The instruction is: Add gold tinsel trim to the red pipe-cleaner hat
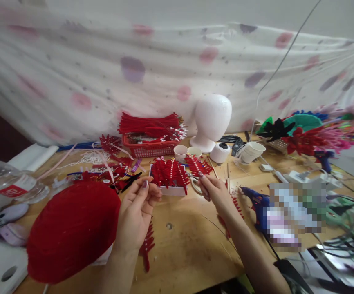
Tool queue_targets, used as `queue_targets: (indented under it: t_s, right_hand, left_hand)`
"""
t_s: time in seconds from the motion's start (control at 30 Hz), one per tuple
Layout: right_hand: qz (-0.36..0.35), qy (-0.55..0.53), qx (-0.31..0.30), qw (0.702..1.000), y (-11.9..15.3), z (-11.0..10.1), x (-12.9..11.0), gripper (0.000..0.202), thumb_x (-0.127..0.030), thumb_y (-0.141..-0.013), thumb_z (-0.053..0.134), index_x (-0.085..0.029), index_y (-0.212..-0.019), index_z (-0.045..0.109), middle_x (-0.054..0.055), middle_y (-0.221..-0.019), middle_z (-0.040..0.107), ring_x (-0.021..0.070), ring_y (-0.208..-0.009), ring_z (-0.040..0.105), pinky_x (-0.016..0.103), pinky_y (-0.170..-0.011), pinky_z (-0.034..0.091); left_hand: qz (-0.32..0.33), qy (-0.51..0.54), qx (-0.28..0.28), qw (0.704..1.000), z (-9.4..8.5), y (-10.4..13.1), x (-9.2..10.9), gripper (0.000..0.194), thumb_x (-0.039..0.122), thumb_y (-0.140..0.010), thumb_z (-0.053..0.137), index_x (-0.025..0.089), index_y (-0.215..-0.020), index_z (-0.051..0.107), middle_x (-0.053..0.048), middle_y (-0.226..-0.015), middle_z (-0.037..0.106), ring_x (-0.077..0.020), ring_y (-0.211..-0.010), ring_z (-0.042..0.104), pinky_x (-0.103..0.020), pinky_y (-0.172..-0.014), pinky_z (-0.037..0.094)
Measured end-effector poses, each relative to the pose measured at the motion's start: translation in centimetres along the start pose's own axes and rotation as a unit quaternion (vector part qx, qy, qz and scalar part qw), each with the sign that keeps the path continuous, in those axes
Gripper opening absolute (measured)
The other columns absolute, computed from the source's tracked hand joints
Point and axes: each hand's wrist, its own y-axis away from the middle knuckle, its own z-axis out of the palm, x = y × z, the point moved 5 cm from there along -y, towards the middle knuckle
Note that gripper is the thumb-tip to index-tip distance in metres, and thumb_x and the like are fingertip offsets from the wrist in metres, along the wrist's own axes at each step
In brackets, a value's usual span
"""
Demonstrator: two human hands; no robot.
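Observation:
My left hand (138,210) is raised over the table with thumb and forefinger pinched together; whatever lies between them is too small to make out. My right hand (215,192) has its fingers closed, and a thin dark tip pokes out towards the left. Just beyond those fingers is a red fuzzy leaf-shaped piece (195,163) with a row of pearls; I cannot tell whether the hand touches it. Between and behind my hands stands a white box (177,190) full of similar red beaded pieces (167,173). Another red piece (147,249) lies beside my left wrist.
A large red fuzzy round form (72,232) stands at left, near a plastic bottle (14,183). Behind are a red basket (149,150), paper cups (180,152), a thread cone (220,152) and a white foam head (213,118). A blue glue gun (258,204) and cables lie right.

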Motion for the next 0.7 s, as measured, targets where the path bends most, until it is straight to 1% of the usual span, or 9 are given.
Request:
queue_targets:
  t_s: [0.1, 0.2, 0.27, 0.33, 0.4, 0.47, 0.57, 0.63, 0.7]
  right_hand:
    - [-0.007, 0.07, -0.032, 0.997, -1.1, 2.1, -0.6, 0.043, -0.052, -0.088, 0.051, -0.02, -0.059, 0.053, -0.004, -0.044, 0.048, 0.0104, -0.041, 0.042, 0.023, -0.044, 0.03]
    - [-0.009, 0.133, -0.041, 0.99, -0.1, 2.5, -1.6, 0.036, -0.046, -0.089, 0.053, -0.02, -0.064, 0.059, -0.003, -0.042, 0.052, 0.0133, -0.042, 0.05, 0.023, -0.048, 0.034]
    - [-0.007, 0.162, -0.02, 0.987, 1.6, 1.3, -1.8, 0.033, -0.048, -0.09, 0.051, -0.02, -0.081, 0.066, -0.005, -0.044, 0.052, 0.0149, -0.042, 0.051, 0.024, -0.047, 0.034]
    - [0.002, 0.196, 0.012, 0.981, 3.5, -1.0, -1.5, 0.037, -0.053, -0.089, 0.051, -0.02, -0.088, 0.068, -0.003, -0.045, 0.054, 0.0167, -0.043, 0.052, 0.025, -0.046, 0.033]
    - [0.024, 0.273, 0.073, 0.959, 5.7, -3.9, -0.4, 0.04, -0.056, -0.089, 0.048, -0.022, -0.088, 0.067, -0.001, -0.051, 0.06, 0.018, -0.044, 0.056, 0.027, -0.049, 0.037]
    - [0.049, 0.313, 0.101, 0.943, 7.7, -6.3, 1.0, 0.039, -0.057, -0.087, 0.048, -0.022, -0.085, 0.066, 0.003, -0.06, 0.068, 0.0206, -0.05, 0.061, 0.03, -0.055, 0.043]
    - [0.083, 0.359, 0.152, 0.917, 10.3, -9.0, 2.7, 0.032, -0.054, -0.081, 0.054, -0.024, -0.08, 0.064, 0.004, -0.062, 0.069, 0.0254, -0.056, 0.064, 0.032, -0.053, 0.041]
    - [0.084, 0.343, 0.166, 0.921, 11.4, -9.8, 3.2, 0.026, -0.05, -0.08, 0.059, -0.025, -0.08, 0.064, 0.005, -0.066, 0.07, 0.0248, -0.057, 0.064, 0.033, -0.053, 0.042]
    - [0.068, 0.282, 0.167, 0.942, 12.0, -10.1, 3.3, 0.023, -0.047, -0.081, 0.063, -0.025, -0.086, 0.065, 0.006, -0.072, 0.071, 0.0237, -0.059, 0.065, 0.034, -0.056, 0.045]
  left_hand:
    - [-0.028, 0.007, 0.031, 0.999, -0.3, -0.1, -0.5, 0.037, 0.025, -0.052, 0.094, 0.014, -0.082, 0.075, -0.007, -0.084, 0.079, -0.0133, -0.073, 0.074, -0.017, -0.067, 0.06]
    - [-0.06, 0.01, 0.051, 0.997, -0.4, -0.1, -1.0, 0.042, 0.025, -0.046, 0.097, 0.016, -0.082, 0.078, -0.007, -0.088, 0.08, -0.0156, -0.074, 0.076, -0.017, -0.065, 0.061]
    - [-0.076, 0.01, 0.069, 0.995, -0.6, -0.2, -1.2, 0.045, 0.024, -0.04, 0.098, 0.018, -0.079, 0.078, -0.005, -0.082, 0.08, -0.0148, -0.068, 0.075, -0.015, -0.059, 0.06]
    - [-0.087, 0.007, 0.085, 0.993, -0.9, -0.3, -1.5, 0.046, 0.023, -0.033, 0.099, 0.019, -0.073, 0.078, -0.003, -0.074, 0.079, -0.0134, -0.061, 0.074, -0.013, -0.054, 0.058]
    - [-0.094, 0.002, 0.092, 0.991, -1.2, -0.4, -1.9, 0.044, 0.023, -0.029, 0.099, 0.019, -0.066, 0.077, -0.002, -0.067, 0.078, -0.0115, -0.055, 0.071, -0.012, -0.05, 0.056]
    - [-0.1, -0.003, 0.096, 0.99, -1.6, -0.5, -2.3, 0.042, 0.023, -0.028, 0.1, 0.018, -0.062, 0.075, -0.001, -0.063, 0.076, -0.0091, -0.051, 0.068, -0.011, -0.048, 0.054]
    - [-0.102, -0.001, 0.091, 0.991, -2.0, -0.7, -2.8, 0.041, 0.025, -0.032, 0.1, 0.019, -0.064, 0.074, 0.001, -0.062, 0.074, -0.0047, -0.047, 0.061, -0.008, -0.042, 0.047]
    - [-0.104, -0.005, 0.071, 0.992, -1.9, -0.7, -3.1, 0.039, 0.027, -0.038, 0.099, 0.018, -0.066, 0.074, 0.002, -0.062, 0.073, -0.0016, -0.043, 0.052, -0.008, -0.038, 0.04]
    - [-0.105, -0.02, 0.049, 0.993, -1.5, -0.6, -3.4, 0.037, 0.028, -0.043, 0.098, 0.017, -0.069, 0.073, 0.003, -0.062, 0.069, 0.0006, -0.04, 0.043, -0.009, -0.038, 0.035]
